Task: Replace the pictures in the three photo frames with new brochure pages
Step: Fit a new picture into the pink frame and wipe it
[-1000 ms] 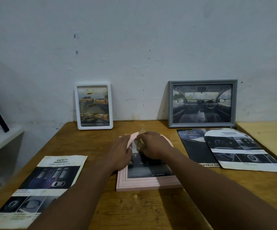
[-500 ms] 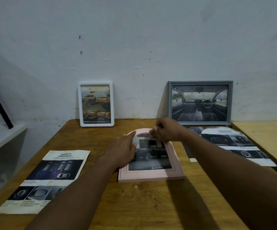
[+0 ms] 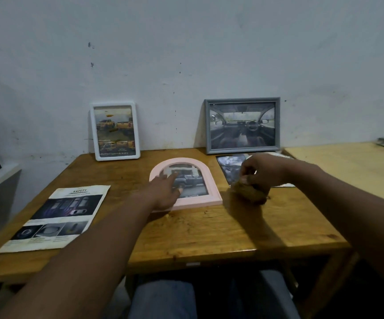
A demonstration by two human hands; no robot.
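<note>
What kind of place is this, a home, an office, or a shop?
Probably a plain home room or small workspace: a worn wooden table against a scuffed white wall, a white frame and a grey frame leaning on it, a car brochure page lying flat.

The pink arched frame point(image 3: 200, 201) under the left hand point(image 3: 163, 192) looks smooth and matt, and it lies on a varnished wooden table point(image 3: 209, 231) with a worn sheen. Left of that hand lies a brochure page point(image 3: 57, 217) of creased, glossy paper. Beneath the right hand point(image 3: 262, 172) sits a rough brown lump point(image 3: 251, 194) (material too blurred to tell).
</note>
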